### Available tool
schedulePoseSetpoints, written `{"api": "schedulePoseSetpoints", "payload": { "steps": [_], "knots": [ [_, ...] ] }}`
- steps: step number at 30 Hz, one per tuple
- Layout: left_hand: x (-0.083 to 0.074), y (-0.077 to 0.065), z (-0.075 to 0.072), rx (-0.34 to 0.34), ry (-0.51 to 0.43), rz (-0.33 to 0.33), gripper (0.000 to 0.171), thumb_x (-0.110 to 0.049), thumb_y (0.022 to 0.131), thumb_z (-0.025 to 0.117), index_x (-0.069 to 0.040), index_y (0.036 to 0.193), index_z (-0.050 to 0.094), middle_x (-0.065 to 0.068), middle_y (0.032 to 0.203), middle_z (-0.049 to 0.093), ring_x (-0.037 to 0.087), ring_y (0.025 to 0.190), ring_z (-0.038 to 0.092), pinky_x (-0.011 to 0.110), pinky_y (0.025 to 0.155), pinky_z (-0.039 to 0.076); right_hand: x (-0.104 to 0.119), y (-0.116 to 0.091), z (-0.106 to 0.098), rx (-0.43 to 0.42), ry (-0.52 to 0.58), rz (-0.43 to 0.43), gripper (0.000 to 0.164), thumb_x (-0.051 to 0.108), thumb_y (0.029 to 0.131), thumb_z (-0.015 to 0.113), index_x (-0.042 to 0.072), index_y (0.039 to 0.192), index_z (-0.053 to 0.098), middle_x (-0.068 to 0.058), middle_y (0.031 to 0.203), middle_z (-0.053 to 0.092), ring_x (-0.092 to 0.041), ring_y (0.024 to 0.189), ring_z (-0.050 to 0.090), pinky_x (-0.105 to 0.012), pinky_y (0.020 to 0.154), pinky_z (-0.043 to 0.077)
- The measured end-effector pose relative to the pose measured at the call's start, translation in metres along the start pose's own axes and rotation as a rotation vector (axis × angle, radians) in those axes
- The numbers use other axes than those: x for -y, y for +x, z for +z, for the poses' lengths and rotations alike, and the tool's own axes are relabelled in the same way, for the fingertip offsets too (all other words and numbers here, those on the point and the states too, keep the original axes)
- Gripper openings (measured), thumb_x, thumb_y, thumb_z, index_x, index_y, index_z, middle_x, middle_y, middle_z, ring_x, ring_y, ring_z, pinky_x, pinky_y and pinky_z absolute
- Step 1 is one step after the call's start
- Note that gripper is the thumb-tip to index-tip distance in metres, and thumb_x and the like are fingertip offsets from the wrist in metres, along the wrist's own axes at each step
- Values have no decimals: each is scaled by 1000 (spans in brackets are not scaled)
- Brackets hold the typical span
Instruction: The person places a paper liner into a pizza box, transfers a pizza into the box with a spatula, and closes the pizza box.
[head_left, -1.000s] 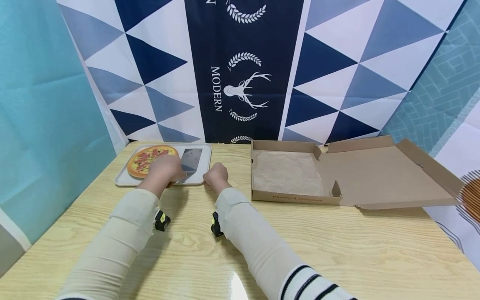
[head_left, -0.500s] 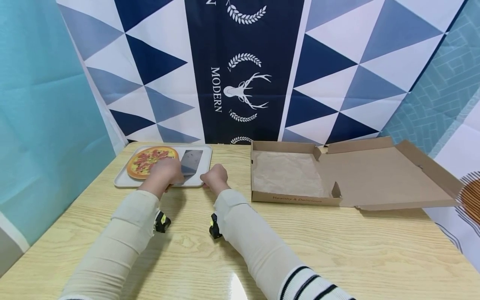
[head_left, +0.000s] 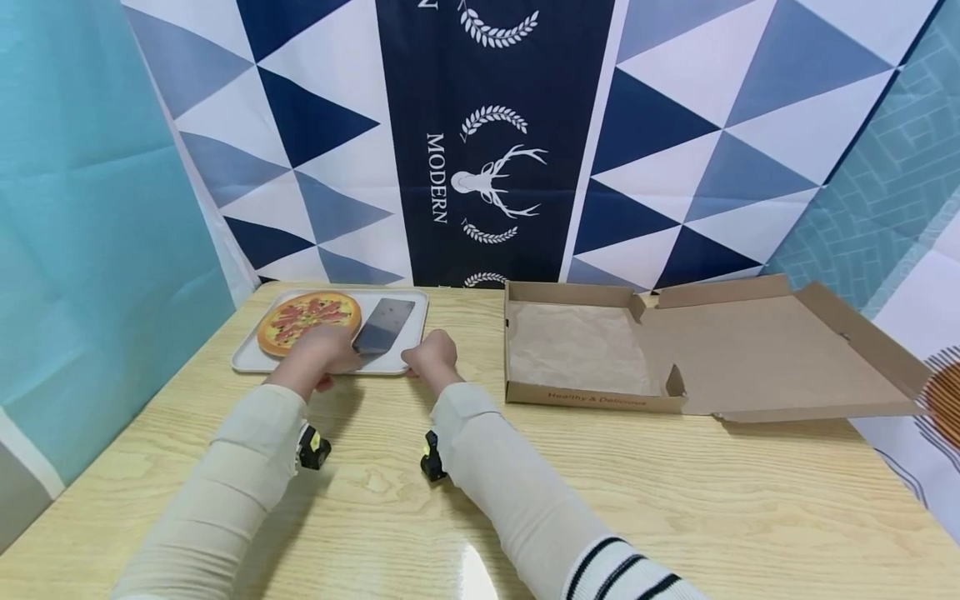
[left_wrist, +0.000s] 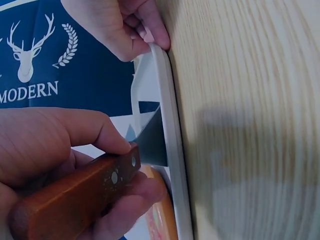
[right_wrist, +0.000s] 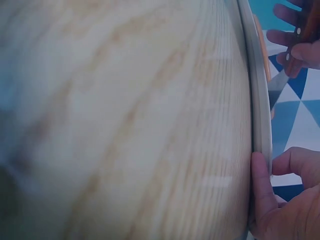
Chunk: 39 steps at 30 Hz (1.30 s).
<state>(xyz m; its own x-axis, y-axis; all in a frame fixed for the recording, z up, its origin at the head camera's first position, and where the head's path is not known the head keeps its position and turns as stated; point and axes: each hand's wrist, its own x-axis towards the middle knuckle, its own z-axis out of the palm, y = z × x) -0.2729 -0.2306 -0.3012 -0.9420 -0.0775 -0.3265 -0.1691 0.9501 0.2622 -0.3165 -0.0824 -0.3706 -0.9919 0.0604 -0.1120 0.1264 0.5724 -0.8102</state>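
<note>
Pizza (head_left: 309,317) sits on the left part of a white tray (head_left: 392,363). Left hand (head_left: 324,349) is clamped round the wooden handle of a spatula (head_left: 386,323), its metal blade just right of the pizza. Right hand (head_left: 432,352) pinches the tray's near right corner. Farther right, a cardboard box (head_left: 592,398) stands, lid folded back.

beige slvs (head_left: 217,492) | R upr slv (head_left: 611,569): wht, 3 blk stripes | blk/yel wrist cams (head_left: 313,448)

place: cloth-walled tabletop booth, room type unclear | patterned cloth (head_left: 495,150) behind | teal cloth (head_left: 82,233) left | wood-grain table (head_left: 697,492)
</note>
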Motion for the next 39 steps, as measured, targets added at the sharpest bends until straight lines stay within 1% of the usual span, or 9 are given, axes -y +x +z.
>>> {"api": "schedulePoseSetpoints", "payload": {
  "steps": [4, 8, 10, 13, 16, 19, 24, 31, 39],
  "knots": [
    [9, -1, 0, 40, -36, 26, 28, -17, 93, 54, 4, 111, 52, 24, 100, 55, 15, 44, 53, 26, 44, 48, -1, -1, -1, 2, 7, 6, 21, 9, 80, 73, -2, 94, 61, -3, 50, 60, -14, 48, 64, -19, 52, 46],
    [17, -3, 3, 71, -151, 26, 30, -16, 95, 54, 2, 118, 47, 19, 94, 53, 14, 43, 51, 26, 43, 45, -1, -1, -2, 6, 25, 10, 18, 7, 80, 73, -1, 91, 61, -3, 49, 59, -15, 49, 65, -18, 48, 43],
    [21, -4, 6, 82, -210, 23, 24, -15, 95, 55, 0, 112, 49, 14, 83, 53, 14, 43, 49, 26, 42, 41, -2, 0, -1, 7, 35, 11, 17, 6, 80, 72, -1, 89, 60, -4, 49, 60, -15, 47, 65, -18, 45, 41],
    [28, -3, 11, 90, -268, 55, 11, -12, 92, 56, -4, 91, 48, 8, 68, 51, 15, 46, 50, 27, 44, 41, -3, 2, -1, 13, 51, 15, 16, 5, 80, 71, -1, 88, 60, -6, 51, 62, -15, 45, 64, -18, 42, 39],
    [34, -2, 15, 113, -327, 95, 14, -8, 91, 56, -7, 81, 46, 9, 64, 54, 17, 52, 55, 29, 49, 47, -4, 3, -1, 20, 72, 22, 16, 3, 80, 70, -2, 90, 59, -7, 53, 63, -15, 44, 64, -17, 39, 38],
    [39, 0, 19, 140, -391, 114, 8, -6, 92, 56, -1, 90, 51, 11, 73, 59, 18, 57, 59, 31, 55, 53, -5, 4, -1, 23, 91, 25, 17, 2, 79, 70, -3, 91, 59, -7, 53, 63, -15, 45, 64, -17, 37, 39],
    [45, 1, 23, 181, -497, 103, 24, -8, 96, 57, 8, 111, 49, 12, 76, 64, 14, 56, 62, 29, 56, 55, -5, 5, -1, 25, 100, 22, 18, 0, 79, 69, -3, 92, 59, -8, 56, 61, -16, 47, 65, -17, 37, 40],
    [47, 1, 25, 164, -504, 115, 23, -9, 96, 58, 8, 110, 51, 6, 67, 60, 9, 51, 55, 22, 50, 48, -4, 5, 0, 35, 114, 39, 25, -2, 78, 69, -6, 100, 58, -12, 69, 60, -19, 54, 68, -18, 36, 40],
    [45, 1, 25, 136, -469, 140, 14, -8, 94, 59, 4, 100, 54, 4, 63, 56, 10, 50, 50, 23, 50, 45, -4, 5, -2, 33, 157, 52, 28, -6, 78, 67, -8, 104, 57, -18, 82, 60, -21, 54, 69, -19, 37, 44]
  ]
}}
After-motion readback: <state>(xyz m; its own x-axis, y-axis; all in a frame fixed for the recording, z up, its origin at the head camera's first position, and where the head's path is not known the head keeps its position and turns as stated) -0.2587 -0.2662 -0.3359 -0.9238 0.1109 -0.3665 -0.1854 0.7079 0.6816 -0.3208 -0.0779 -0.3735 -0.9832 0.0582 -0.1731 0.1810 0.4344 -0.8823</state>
